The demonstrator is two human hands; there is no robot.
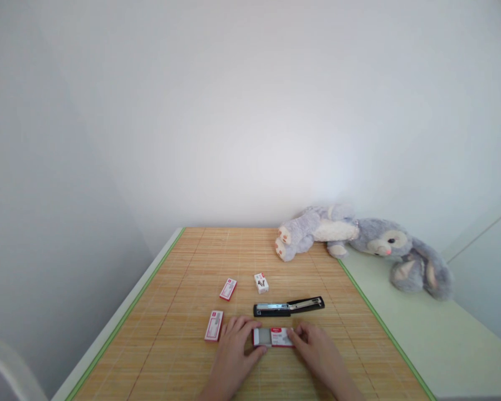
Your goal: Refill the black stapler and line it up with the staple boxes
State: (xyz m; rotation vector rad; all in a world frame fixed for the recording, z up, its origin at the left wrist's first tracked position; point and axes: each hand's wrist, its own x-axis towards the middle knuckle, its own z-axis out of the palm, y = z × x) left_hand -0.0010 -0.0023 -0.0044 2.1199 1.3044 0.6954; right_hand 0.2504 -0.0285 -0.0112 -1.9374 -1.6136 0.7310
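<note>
Past the left grip and right grip, we face a plain white wall, brighter straight ahead and greyer leftward. Beneath both grips we see a pale bench, partly covered by a slatted bamboo mat edged in green. Well left of the left grip curves a blurred white shape we cannot identify.

A home, by the look of it: here's a grey plush rabbit sprawled across the right of the frame! Below centre, a green-edged bamboo mat covers a pale tabletop, a domestic touch. Plain white wall fills the top, and a black stapler, lower centre, lends a study-desk air.
</note>
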